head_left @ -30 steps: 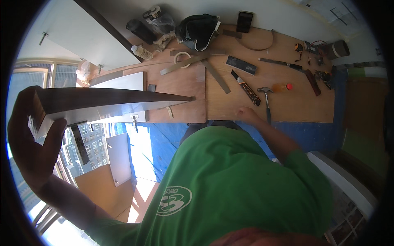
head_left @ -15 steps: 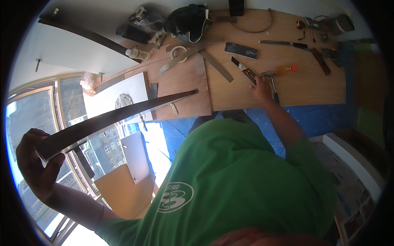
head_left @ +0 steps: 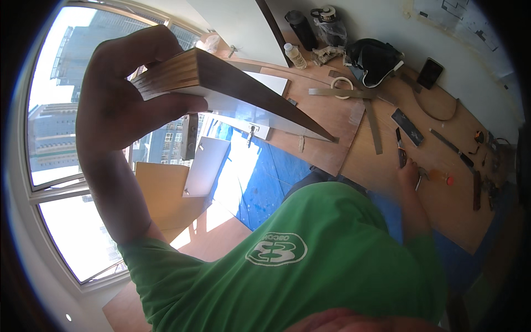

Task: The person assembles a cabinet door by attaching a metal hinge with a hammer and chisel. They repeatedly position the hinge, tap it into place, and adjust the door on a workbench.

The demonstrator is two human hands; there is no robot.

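Note:
My left hand (head_left: 119,91) grips the raised near end of a long board (head_left: 243,91), fingers over one side and thumb along the other. The board has a dark brown edge, a white face and a layered plywood end. It slants away over the workbench (head_left: 315,146); whether its far end touches the bench I cannot tell. At the right, my right hand (head_left: 409,174) is closed around the lower part of a black and orange utility knife (head_left: 401,146), whose blade end points away from me. Beside that hand lies a hammer (head_left: 422,174), partly hidden.
Metal strips (head_left: 373,127), a tape roll (head_left: 342,87), a black sanding block (head_left: 406,126), a file (head_left: 451,145) and a bottle with a red cap (head_left: 440,176) lie on the bench. A phone (head_left: 430,73), black bag (head_left: 373,61) and bottles (head_left: 301,30) stand behind. Windows (head_left: 55,110) are at left.
My left hand has lifted the board's near end and brought it closer to the camera. The view has turned toward the left. My right hand stays at the knife on the bench.

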